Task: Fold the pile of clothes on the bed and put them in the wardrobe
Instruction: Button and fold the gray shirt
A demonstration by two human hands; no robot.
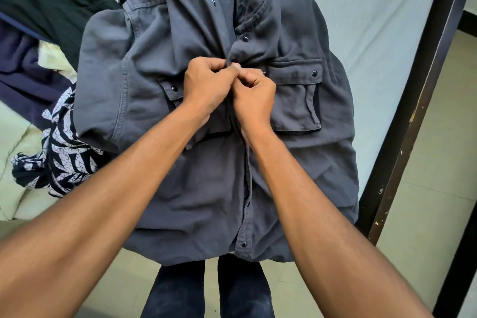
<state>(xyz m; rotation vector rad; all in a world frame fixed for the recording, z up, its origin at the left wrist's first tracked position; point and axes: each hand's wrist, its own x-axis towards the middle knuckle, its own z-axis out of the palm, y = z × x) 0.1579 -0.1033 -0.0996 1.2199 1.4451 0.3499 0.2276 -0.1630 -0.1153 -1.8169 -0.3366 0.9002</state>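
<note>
A grey button-up shirt (144, 80) with two flap chest pockets lies face up on the bed, collar away from me, hem hanging over the near edge. My left hand (206, 85) and my right hand (254, 94) meet at the middle of the chest, both pinching the shirt's front placket at a button between the pockets. The button under my fingers is hidden. Below my hands the placket looks closed; above them the front gapes open toward the collar.
A pile of clothes lies at the left: a dark green garment (46, 0), a navy one (23, 70), a navy-and-white patterned cloth (64, 152). Pale bedsheet (361, 8) shows at the right. A dark bed-frame post (413, 100) runs down the right, tiled floor beyond.
</note>
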